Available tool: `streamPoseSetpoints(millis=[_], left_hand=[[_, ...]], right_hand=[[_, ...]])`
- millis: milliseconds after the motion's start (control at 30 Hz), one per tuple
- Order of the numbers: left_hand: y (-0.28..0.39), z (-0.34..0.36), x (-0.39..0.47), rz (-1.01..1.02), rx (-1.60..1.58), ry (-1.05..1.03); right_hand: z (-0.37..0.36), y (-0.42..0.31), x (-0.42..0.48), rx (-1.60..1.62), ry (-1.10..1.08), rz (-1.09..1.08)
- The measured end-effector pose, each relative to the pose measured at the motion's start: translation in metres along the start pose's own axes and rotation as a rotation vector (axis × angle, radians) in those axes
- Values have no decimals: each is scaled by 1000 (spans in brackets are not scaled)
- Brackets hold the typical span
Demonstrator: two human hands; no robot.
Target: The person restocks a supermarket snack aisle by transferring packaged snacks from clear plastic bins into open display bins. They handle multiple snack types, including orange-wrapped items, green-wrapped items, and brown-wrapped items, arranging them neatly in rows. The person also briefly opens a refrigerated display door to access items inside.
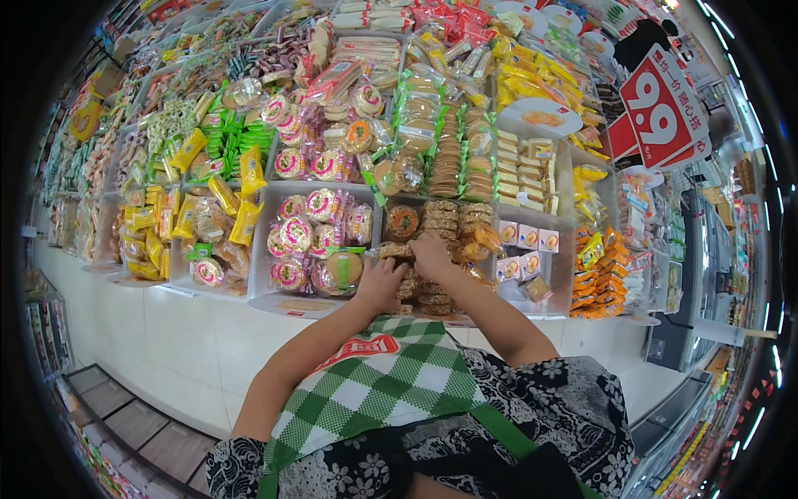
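Observation:
Both my hands reach into a clear plastic bin of brown, seeded round biscuits in clear wrap. My left hand point(380, 285) lies at the bin's left side, its fingers on a wrapped biscuit pack point(394, 251). Just right of it, my right hand point(430, 254) is bent over the same pack's right end; whether either hand grips it cannot be told. Behind the hands stand biscuit stacks point(440, 218) and a round pack with an orange label point(402, 222). Left of my left hand is a green-labelled round biscuit pack point(345, 269), among round snacks with pink labels point(295, 234).
To the right are small white boxes point(530, 265) and orange packets point(598, 280). Farther back lie tall biscuit stacks point(445, 163) and yellow packets point(536, 75). A red and white price sign point(664, 109) stands at the right. A person in dark clothes point(642, 43) is beyond it.

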State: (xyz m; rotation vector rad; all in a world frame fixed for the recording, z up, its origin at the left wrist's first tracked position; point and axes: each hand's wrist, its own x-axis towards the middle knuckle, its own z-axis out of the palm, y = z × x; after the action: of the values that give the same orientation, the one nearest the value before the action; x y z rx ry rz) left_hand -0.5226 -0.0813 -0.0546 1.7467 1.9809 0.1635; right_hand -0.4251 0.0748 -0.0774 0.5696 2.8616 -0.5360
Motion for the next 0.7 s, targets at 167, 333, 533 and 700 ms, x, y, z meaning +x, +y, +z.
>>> streamPoseSetpoints(millis=[167,333,533,700], left_hand=[[4,-8,-2,160,150,280],[3,-12,-6,155,165,373],[-5,-11,3,1,85,66],[-2,-20,8,-25,74,-4]], right_hand=[[-10,-8,0,-51,-102,53],[-16,-24,-20,-125,-15,97],[-53,-24,6,0,-481,53],[-50,13,55,165,-34,92]])
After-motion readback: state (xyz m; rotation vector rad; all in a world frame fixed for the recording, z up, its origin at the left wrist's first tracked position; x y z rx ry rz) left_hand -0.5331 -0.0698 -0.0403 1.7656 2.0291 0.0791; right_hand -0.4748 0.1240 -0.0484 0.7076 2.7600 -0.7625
